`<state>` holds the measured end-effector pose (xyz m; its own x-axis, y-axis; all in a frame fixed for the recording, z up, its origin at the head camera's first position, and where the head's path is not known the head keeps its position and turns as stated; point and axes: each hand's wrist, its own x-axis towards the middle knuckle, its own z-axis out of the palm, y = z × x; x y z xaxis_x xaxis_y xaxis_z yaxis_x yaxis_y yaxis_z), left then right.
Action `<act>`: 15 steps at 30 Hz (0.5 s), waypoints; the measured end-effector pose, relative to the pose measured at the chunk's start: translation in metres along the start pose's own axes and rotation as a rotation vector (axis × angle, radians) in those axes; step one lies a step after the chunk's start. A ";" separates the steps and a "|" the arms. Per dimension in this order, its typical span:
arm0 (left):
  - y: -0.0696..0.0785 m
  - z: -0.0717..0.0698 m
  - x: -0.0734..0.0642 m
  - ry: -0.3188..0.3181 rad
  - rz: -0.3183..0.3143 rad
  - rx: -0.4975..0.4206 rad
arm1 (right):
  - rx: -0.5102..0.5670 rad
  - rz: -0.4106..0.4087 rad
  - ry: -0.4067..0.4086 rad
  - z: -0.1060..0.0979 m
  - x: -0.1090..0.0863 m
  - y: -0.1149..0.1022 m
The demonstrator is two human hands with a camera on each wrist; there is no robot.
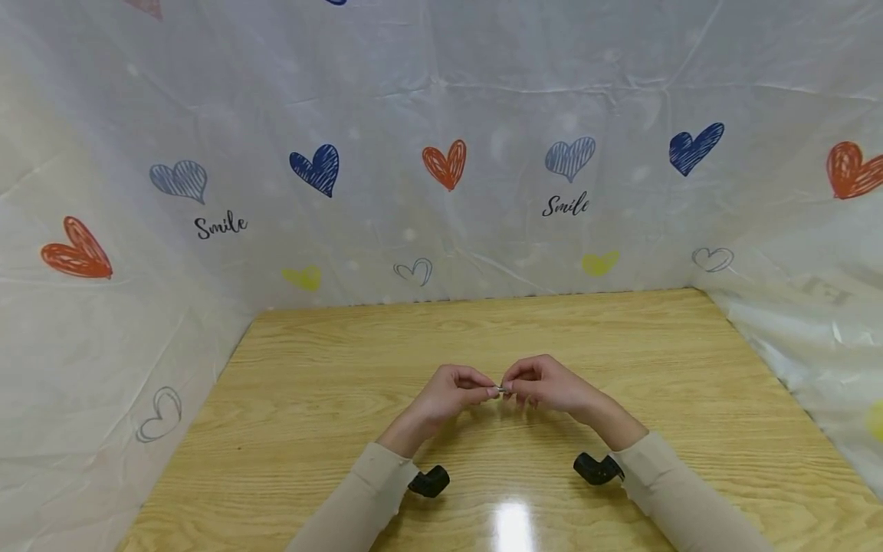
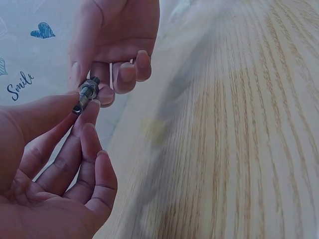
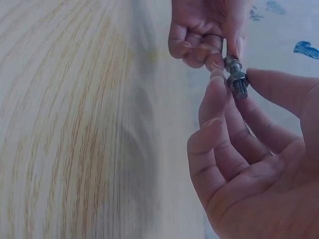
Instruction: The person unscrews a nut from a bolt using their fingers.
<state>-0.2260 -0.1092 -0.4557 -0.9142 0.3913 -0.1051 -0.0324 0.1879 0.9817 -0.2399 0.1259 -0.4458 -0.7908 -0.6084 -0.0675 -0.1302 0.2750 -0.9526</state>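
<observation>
Metal bolt [image 2: 86, 94] up between my hands, above the table [image 1: 331, 399], nut [image 3: 238, 78] around its shaft. My left hand [image 1: 444, 396] sits at nine o'clock of it, thumb and fingertips pinching one end. My right hand [image 1: 555, 386], at three o'clock, pinches the bolt by the nut; a threaded end shows on that side. Black piece [image 1: 431, 481] juts inward by each sleeve [image 1: 362, 494], toward six o'clock. Heart-print sheet [image 1: 372, 230] at twelve, past the table's far edge

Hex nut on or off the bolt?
On. The right wrist view shows the nut around the bolt, threaded end protruding past it. Whether it's tight, cannot tell.
</observation>
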 end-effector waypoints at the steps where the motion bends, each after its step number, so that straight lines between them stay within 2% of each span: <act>1: 0.000 0.000 0.000 0.000 0.000 0.000 | -0.002 -0.002 0.003 0.000 0.000 0.000; 10: 0.001 0.000 0.000 -0.011 -0.006 -0.017 | 0.010 0.033 0.024 -0.001 -0.001 -0.003; 15: 0.001 -0.001 0.000 -0.014 -0.006 -0.011 | -0.005 0.051 0.003 -0.002 -0.001 -0.004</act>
<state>-0.2265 -0.1095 -0.4548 -0.9084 0.4026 -0.1127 -0.0422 0.1800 0.9828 -0.2391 0.1268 -0.4414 -0.7984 -0.5910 -0.1154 -0.0922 0.3093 -0.9465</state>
